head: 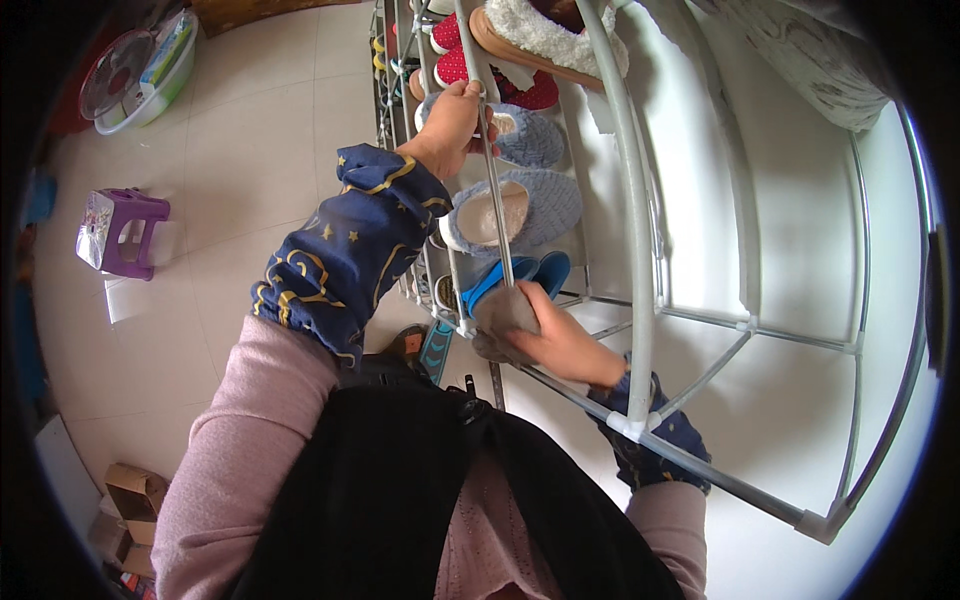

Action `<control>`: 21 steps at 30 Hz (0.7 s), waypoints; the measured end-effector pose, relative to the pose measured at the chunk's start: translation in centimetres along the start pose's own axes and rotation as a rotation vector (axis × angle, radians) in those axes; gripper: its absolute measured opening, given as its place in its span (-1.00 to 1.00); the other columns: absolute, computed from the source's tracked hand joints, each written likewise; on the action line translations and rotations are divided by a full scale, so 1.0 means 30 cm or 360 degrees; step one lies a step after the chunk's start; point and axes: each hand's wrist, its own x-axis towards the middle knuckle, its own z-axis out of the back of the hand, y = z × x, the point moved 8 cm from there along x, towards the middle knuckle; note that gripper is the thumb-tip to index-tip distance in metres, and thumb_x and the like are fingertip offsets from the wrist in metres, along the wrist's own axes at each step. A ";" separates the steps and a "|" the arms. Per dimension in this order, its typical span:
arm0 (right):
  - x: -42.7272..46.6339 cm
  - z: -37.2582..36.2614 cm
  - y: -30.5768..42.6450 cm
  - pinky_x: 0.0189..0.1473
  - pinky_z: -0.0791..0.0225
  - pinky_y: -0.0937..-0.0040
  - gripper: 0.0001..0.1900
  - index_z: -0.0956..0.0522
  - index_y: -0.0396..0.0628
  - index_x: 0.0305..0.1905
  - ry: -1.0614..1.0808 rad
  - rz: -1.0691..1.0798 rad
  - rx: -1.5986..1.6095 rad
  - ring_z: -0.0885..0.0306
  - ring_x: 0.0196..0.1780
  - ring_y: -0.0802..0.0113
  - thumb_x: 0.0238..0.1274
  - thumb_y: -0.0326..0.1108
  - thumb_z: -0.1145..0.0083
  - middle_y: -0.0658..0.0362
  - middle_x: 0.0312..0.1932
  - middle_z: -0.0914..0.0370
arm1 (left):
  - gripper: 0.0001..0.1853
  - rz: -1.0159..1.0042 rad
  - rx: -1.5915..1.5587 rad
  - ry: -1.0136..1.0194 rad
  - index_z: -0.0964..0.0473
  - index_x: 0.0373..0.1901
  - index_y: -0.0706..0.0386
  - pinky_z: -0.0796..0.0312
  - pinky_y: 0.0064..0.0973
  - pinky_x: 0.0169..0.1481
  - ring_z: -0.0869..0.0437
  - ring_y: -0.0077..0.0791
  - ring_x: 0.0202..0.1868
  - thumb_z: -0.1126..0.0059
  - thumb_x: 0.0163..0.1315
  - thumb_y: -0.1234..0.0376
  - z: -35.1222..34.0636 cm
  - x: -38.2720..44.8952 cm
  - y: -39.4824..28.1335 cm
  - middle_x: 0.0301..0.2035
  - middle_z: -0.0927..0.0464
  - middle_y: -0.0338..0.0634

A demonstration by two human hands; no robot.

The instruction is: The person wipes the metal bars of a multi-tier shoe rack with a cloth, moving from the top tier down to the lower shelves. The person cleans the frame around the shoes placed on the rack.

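Note:
In the head view, my left hand (450,126) grips a thin metal rail (493,180) of the shoe rack, its thumb along the top. Lower on the same rail, my right hand (561,334) holds a grey-brown cloth (504,319) pressed against the metal. Part of that rail is hidden by the cloth. Beneath the rail sits a blue-grey plush slipper (551,214), with its mate (534,142) beside my left fingers. Blue slippers (553,271), which look plastic, rest just beyond the cloth.
A thick grey upright tube (634,225) stands close to my right forearm. Fleece-lined brown footwear (555,37) and red dotted slippers (452,66) occupy the far end. On the tiled floor at left are a purple stool (133,232), a basin (169,90) and a cardboard box (135,499).

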 end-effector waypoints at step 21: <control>0.019 -0.014 -0.015 0.19 -0.29 0.24 -0.30 -0.02 -0.18 0.37 -0.0018 -0.0074 0.0042 -0.44 0.17 0.04 0.26 -0.26 -0.16 -0.22 0.12 -0.38 | -0.66 -0.0001 0.0618 -0.0104 -0.42 0.03 0.02 -0.20 -0.35 -0.08 -0.49 -0.54 -0.30 0.17 0.43 0.06 0.050 0.034 -0.029 -0.33 -0.55 -0.35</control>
